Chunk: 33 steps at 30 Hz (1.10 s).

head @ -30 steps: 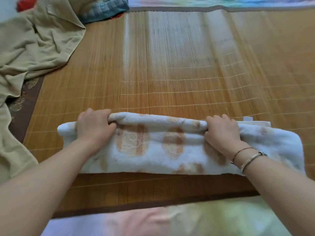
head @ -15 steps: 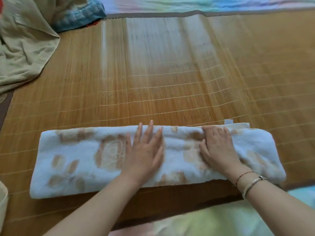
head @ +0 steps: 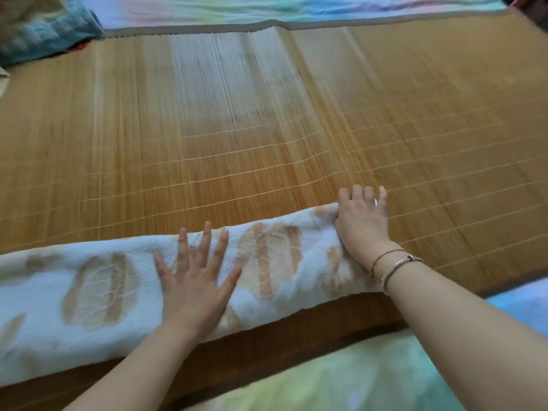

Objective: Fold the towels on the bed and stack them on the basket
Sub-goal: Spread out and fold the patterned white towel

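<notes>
A white towel [head: 98, 292] with orange-brown patches lies folded into a long strip across the near part of the bamboo mat [head: 267, 129]. Its left end runs out of view. My left hand [head: 195, 280] presses flat on the strip's middle with its fingers spread. At the towel's right end lies my right hand [head: 363, 223], wearing bracelets at the wrist. Its fingers reach over the far corner onto the mat, and a bit of white label shows between them. No basket is in view.
A blue quilted cloth [head: 44, 34] is bunched at the far left corner. A pastel rainbow sheet [head: 267, 7] runs beyond the mat's far edge and shows again below its near edge [head: 370, 375]. Bare mat stretches beyond the towel.
Both hands let go of the towel's far edge and laid it flat. My left hand then spread its fingers and my right hand slid to the towel's right end. The view shifted right.
</notes>
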### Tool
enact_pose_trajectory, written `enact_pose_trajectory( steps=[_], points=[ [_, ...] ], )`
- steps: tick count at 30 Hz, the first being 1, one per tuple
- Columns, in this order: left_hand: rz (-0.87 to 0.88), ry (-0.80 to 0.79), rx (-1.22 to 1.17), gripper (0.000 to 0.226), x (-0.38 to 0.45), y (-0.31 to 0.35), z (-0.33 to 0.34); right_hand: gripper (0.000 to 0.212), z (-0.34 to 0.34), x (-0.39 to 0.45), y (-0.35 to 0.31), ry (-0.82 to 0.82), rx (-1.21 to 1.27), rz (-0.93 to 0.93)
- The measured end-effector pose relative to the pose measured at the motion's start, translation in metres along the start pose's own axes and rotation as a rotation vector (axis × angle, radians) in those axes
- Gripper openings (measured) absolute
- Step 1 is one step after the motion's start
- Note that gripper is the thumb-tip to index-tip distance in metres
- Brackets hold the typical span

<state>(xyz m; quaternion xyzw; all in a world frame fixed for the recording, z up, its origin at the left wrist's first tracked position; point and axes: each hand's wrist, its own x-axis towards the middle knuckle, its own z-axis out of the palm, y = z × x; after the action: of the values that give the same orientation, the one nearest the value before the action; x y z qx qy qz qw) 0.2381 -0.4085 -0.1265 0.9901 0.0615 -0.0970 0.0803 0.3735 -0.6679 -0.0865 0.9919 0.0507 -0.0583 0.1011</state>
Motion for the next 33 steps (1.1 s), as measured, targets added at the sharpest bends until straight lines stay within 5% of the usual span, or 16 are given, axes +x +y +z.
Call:
enact_pose_trajectory(
  steps=[5,7,12,22,27,33],
  points=[
    [-0.114,-0.024,0.081,0.059,0.002,0.019,0.001,0.063,0.017,-0.041,0.033,0.111,0.490,0.255],
    [-0.149,-0.030,-0.011,0.061,0.003,0.041,-0.002,0.061,0.019,-0.064,0.045,0.141,0.597,0.317],
    [-0.184,-0.082,-0.237,0.061,-0.005,0.092,-0.003,0.043,0.024,-0.100,0.054,0.071,0.656,0.301],
    [-0.172,-0.151,-0.167,0.087,0.003,0.095,0.007,0.042,0.038,-0.084,0.078,-0.061,0.618,0.358],
    [-0.168,-0.167,-0.123,0.085,0.000,0.095,0.009,0.060,0.029,-0.099,0.091,-0.330,0.743,0.409],
    [-0.198,-0.190,-0.154,0.078,0.001,0.106,0.007,0.047,-0.004,-0.085,0.082,-0.682,1.360,0.506]
  ],
)
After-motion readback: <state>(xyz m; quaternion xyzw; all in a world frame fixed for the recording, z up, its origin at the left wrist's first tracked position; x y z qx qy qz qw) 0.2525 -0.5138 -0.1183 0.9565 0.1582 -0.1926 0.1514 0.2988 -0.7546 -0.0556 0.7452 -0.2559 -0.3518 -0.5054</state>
